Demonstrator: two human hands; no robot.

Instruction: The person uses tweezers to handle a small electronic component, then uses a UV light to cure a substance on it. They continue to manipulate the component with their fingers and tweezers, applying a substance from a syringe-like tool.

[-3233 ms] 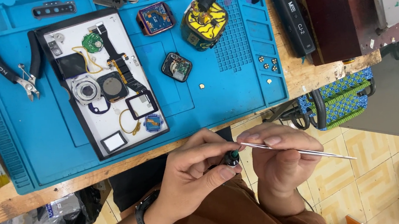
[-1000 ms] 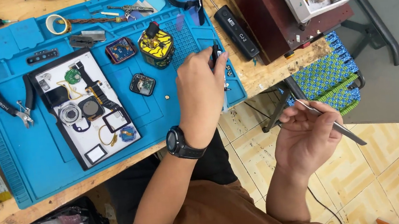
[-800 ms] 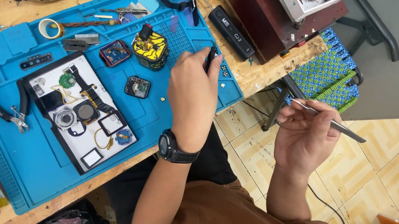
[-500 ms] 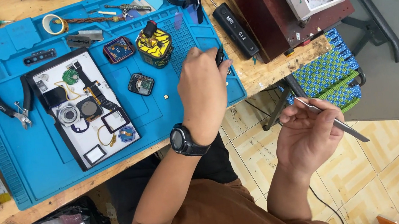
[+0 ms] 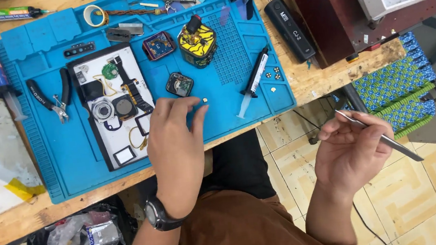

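Bright, even daylight fills the view; shadows are faint and soft. The blue mat (image 5: 72, 163) shows mild sheen toward eleven o'clock. Focus is sharp at centre, with slight wide-angle bending at the edges.

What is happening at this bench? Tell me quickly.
A person sits at a wooden bench covered by a blue silicone work mat. The left hand rests on the mat, fingertips beside a tiny pale part. The right hand holds thin metal tweezers off the bench, over the floor.
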